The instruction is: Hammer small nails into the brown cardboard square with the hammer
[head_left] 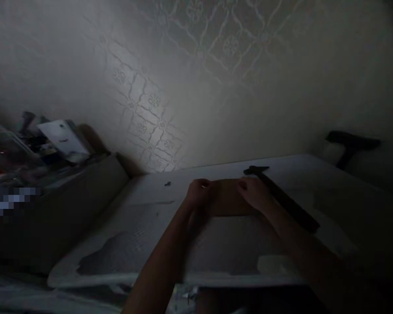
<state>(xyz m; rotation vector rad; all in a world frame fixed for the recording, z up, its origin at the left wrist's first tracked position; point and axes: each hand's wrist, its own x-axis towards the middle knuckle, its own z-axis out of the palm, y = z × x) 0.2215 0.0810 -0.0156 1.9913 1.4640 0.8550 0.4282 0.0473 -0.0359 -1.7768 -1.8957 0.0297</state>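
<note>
A flat brown rectangular piece (227,198), wood or cardboard by its look, lies between my hands over the white table. My left hand (199,192) is closed on its left end. At its right end, my right hand (254,192) grips the far corner with curled fingers. Just beyond and to the right of my right hand lies a dark hammer (286,200), its head at the far end and its handle slanting toward me. Left of my left hand, a small dark metal bit (167,184) rests on the table, too small to name. The light is dim, so the fingertips are hard to see.
The white table (144,192) has a worn grey patch near its front left edge and touches a patterned wall (196,87). A cabinet (81,209) on the left carries a white box (63,139) and clutter. A dark T-shaped object (350,141) stands at the right.
</note>
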